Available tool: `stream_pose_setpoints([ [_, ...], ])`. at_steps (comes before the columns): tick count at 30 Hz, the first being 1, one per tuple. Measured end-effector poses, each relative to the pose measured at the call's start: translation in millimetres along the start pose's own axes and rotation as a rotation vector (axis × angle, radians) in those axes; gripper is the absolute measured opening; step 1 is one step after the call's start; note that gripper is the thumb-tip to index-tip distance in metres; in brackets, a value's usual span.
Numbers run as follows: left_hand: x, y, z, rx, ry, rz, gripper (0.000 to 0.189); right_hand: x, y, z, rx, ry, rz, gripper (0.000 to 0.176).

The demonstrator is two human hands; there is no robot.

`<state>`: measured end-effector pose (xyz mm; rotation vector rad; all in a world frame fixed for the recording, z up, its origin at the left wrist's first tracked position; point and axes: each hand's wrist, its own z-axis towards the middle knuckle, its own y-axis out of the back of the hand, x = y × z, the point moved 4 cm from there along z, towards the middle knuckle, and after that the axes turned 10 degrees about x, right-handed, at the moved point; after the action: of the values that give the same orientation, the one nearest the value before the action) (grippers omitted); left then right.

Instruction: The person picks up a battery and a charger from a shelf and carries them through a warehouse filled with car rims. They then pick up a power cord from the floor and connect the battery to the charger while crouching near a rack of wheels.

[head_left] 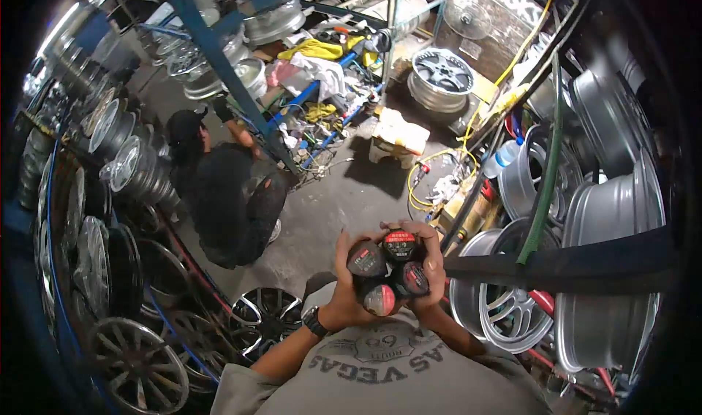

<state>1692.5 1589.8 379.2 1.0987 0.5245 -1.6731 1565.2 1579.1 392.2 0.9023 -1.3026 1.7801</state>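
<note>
Close to my chest, my two hands together clasp a cluster of several dark round pieces [366, 259] with printed round ends. One round piece [401, 244] at the top has a red and black label, and the lowest piece [379, 299] shows a pinkish-grey and red face. My left hand [341, 286] wraps the cluster from the left, its thumb side against the pieces. From the right, my right hand [433, 272] curls its fingers around them. The kind of these pieces is something I cannot tell.
Stacked wheel rims [610, 261] crowd the right, and more rims [131, 163] line the left. A person [227, 203] in dark clothes crouches ahead on the left. A small stool [398, 136], a yellow hose [415, 188] and a rim [442, 78] are ahead. A green hose [550, 174] hangs at right.
</note>
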Motion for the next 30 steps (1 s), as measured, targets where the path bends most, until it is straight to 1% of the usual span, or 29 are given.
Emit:
stream_pose_setpoints([
  [1,3.2,2.0,2.8,0.004,-0.029,-0.010,0.136,-5.2,6.3,1.9,0.040,0.037,0.002,0.073],
  [2,7.9,3.6,3.9,0.017,-0.023,-0.026,0.136,-5.7,4.0,4.4,0.019,0.035,-0.004,0.073],
  [4,15.6,11.3,4.7,0.012,-0.027,-0.083,0.134,-7.1,-4.1,11.4,-0.054,0.020,-0.036,0.065],
  [5,17.5,16.4,2.9,0.025,-0.019,-0.098,0.134,-13.4,-1.0,13.7,-0.052,0.027,-0.088,0.063],
  [8,23.4,42.4,11.1,0.092,-0.037,-0.057,0.134,-24.5,-13.5,26.1,-0.100,0.026,-0.034,0.062],
  [10,20.6,59.1,14.4,0.166,-0.051,-0.019,0.134,-31.6,-24.4,33.7,-0.095,0.044,-0.065,0.061],
  [14,31.0,91.7,12.2,0.183,-0.056,-0.105,0.135,-41.1,-55.8,56.9,-0.077,-0.007,-0.062,0.066],
  [17,36.9,117.1,8.6,0.206,-0.015,-0.059,0.133,-53.1,-70.0,63.3,-0.068,-0.057,-0.072,0.070],
  [19,40.0,129.8,10.2,0.273,-0.008,-0.016,0.131,-59.5,-77.6,63.6,-0.067,-0.081,-0.104,0.072],
  [20,42.0,133.4,10.8,0.281,-0.006,-0.022,0.131,-62.9,-84.2,63.1,-0.026,-0.086,-0.047,0.073],
  [21,44.2,138.8,11.0,0.193,-0.017,-0.163,0.118,-66.5,-91.2,61.7,0.012,-0.091,0.011,0.076],
  [22,45.8,144.9,8.7,0.105,-0.026,-0.303,0.106,-64.1,-98.3,60.7,-0.004,-0.091,0.012,0.076],
  [24,40.9,152.2,3.5,0.118,-0.037,-0.308,0.106,-55.4,-113.5,62.4,0.040,-0.168,-0.049,0.079],
  [26,42.0,158.1,-2.9,0.121,-0.056,-0.313,0.106,-54.8,-117.0,60.4,0.049,-0.187,-0.079,0.079],
  [28,60.5,160.8,-15.7,0.214,0.198,-0.553,0.105,-49.7,-126.8,60.9,0.063,-0.225,-0.124,0.075],
  [29,60.4,160.3,-15.1,0.224,0.190,-0.555,0.105,-52.8,-127.5,60.3,0.058,-0.215,-0.130,0.075],
  [30,55.2,160.8,-11.8,0.179,0.034,-0.461,0.105,-58.0,-126.2,58.7,0.050,-0.192,-0.117,0.071],
])
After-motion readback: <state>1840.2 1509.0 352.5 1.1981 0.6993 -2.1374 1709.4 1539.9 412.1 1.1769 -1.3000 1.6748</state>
